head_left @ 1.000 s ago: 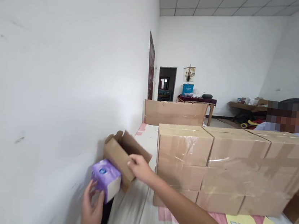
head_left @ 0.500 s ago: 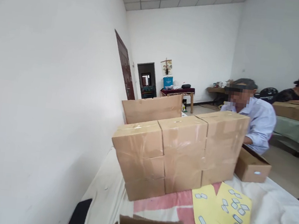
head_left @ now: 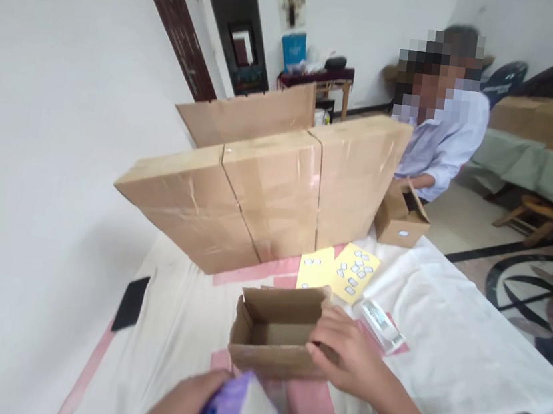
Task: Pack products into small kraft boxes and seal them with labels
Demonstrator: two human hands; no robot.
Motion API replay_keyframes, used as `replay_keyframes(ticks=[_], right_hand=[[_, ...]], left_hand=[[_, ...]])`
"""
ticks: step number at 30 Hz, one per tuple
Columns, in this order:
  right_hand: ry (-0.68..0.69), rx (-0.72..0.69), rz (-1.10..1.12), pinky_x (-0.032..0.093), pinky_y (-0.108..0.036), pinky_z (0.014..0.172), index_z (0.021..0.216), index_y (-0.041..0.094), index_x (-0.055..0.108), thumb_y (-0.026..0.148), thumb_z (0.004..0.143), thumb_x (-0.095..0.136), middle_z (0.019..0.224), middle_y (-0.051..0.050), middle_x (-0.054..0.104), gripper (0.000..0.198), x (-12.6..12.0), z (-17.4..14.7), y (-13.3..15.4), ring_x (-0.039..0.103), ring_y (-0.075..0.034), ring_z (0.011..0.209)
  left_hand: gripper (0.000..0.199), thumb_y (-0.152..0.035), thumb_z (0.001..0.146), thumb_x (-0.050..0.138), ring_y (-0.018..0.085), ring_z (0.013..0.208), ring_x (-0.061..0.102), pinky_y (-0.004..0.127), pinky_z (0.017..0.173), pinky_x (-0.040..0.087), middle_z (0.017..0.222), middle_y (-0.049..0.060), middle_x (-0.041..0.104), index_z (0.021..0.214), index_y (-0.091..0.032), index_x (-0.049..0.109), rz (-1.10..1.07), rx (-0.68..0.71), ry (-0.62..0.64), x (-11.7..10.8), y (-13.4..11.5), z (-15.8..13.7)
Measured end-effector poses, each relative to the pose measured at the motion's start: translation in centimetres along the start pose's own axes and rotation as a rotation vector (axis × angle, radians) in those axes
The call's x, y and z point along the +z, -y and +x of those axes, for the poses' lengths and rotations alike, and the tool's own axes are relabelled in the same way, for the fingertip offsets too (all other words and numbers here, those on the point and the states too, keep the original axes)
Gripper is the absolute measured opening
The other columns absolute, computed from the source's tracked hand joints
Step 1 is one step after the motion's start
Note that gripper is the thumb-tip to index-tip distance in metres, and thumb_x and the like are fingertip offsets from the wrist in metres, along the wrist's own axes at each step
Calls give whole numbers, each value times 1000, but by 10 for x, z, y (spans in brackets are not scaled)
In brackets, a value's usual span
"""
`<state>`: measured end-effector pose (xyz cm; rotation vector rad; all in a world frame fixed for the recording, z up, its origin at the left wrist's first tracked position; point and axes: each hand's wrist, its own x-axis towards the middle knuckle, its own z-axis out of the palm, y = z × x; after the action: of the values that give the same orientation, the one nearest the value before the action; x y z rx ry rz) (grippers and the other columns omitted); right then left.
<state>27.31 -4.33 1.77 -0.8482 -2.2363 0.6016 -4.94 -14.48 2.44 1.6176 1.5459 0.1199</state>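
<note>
At the bottom edge, my left hand [head_left: 187,401] is closed around a purple-and-white package [head_left: 236,410], blurred by motion and partly cut off by the frame. An open cardboard box [head_left: 268,357] sits just beyond it on the cloth-covered table, and its inside looks bare. My right hand [head_left: 347,350] grips the right end of this box, with fingers bent over the edge. Behind the box lie two yellow sheets [head_left: 355,274] bearing small white labels with dark outlines. Beside my right hand rests a white, shallow container [head_left: 381,326].
Taped cardboard boxes [head_left: 278,194] stand stacked as a wall across the table, with a cardboard panel [head_left: 252,117] behind. A black flat object [head_left: 131,303] lies at left. A person in a light shirt [head_left: 447,134] sits by another open box [head_left: 402,219].
The view has tilted down and turned, so the boxes and sheets appear higher and further left. Both my hands have come into view, the left one with the purple-and-white package.
</note>
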Motion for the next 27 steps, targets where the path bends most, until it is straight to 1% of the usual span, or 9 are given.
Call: replay_keyframes(ticks=[1, 3, 7, 9, 13, 15, 17, 22, 27], right_hand=[[-5, -8, 22, 42, -35, 77, 72, 19, 57, 20, 95, 50, 66, -1, 56, 24, -1, -4, -2, 48, -17, 72], [10, -22, 37, 41, -34, 75, 72, 19, 56, 20, 97, 50, 65, 0, 54, 26, -1, -10, -3, 46, -16, 69], [96, -24, 23, 43, -34, 76, 74, 19, 59, 20, 98, 51, 68, 0, 57, 25, -2, -15, 2, 50, -15, 68], [120, 1, 5, 46, -35, 77, 79, 20, 61, 20, 99, 51, 73, -2, 62, 22, -4, -16, 6, 56, -17, 73], [66, 51, -58, 53, -37, 84, 106, 21, 67, 24, 98, 53, 101, -8, 70, 16, -14, -18, 16, 65, -22, 94], [11, 61, -119, 55, -40, 93, 136, 23, 55, 30, 97, 57, 135, -14, 60, 39, -21, -19, 22, 60, -27, 121], [-21, 34, -193, 52, -45, 101, 153, 23, 36, 34, 95, 61, 156, -17, 39, 64, -28, -16, 32, 44, -32, 141], [134, -212, -331, 32, -60, 115, 154, 31, 36, 27, 87, 71, 163, -12, 31, 76, -39, 5, 56, 24, -39, 149], [299, -255, -312, 34, -62, 104, 160, 33, 23, 37, 82, 75, 151, -18, 42, 94, -28, 17, 59, 43, -40, 130]], left_hand=[[90, -58, 57, 87, 37, 121, 62, 43, 101, 52, 135, 10, 65, 136, -28, 56, -126, -40, -46, -13, -7, -8], [104, -70, 54, 83, 38, 115, 65, 41, 92, 57, 135, 15, 65, 140, -20, 52, -389, -103, -139, -42, -25, -16], [95, -79, 60, 75, 37, 106, 68, 39, 83, 59, 117, 16, 72, 126, -12, 60, -547, -65, -416, -77, -72, -6], [86, -75, 66, 74, 35, 106, 68, 38, 84, 58, 114, 15, 73, 125, -13, 62, -510, 17, -448, -81, -94, 3], [75, -69, 79, 68, 33, 104, 69, 36, 81, 59, 112, 13, 74, 130, -14, 62, -452, 131, -336, -81, -123, 14], [68, -64, 84, 65, 32, 102, 70, 35, 79, 59, 111, 12, 74, 130, -15, 62, -422, 128, -257, -81, -130, 16], [59, -58, 87, 64, 30, 100, 71, 34, 79, 58, 110, 11, 75, 128, -15, 64, -376, 121, -183, -79, -134, 18], [41, -45, 89, 62, 26, 86, 71, 30, 74, 56, 100, 8, 76, 117, -17, 70, -163, 161, -24, -65, -141, 32], [41, -49, 92, 56, 28, 104, 69, 39, 95, 54, 119, 9, 74, 120, -22, 71, -178, 261, 40, -53, -128, 51]])
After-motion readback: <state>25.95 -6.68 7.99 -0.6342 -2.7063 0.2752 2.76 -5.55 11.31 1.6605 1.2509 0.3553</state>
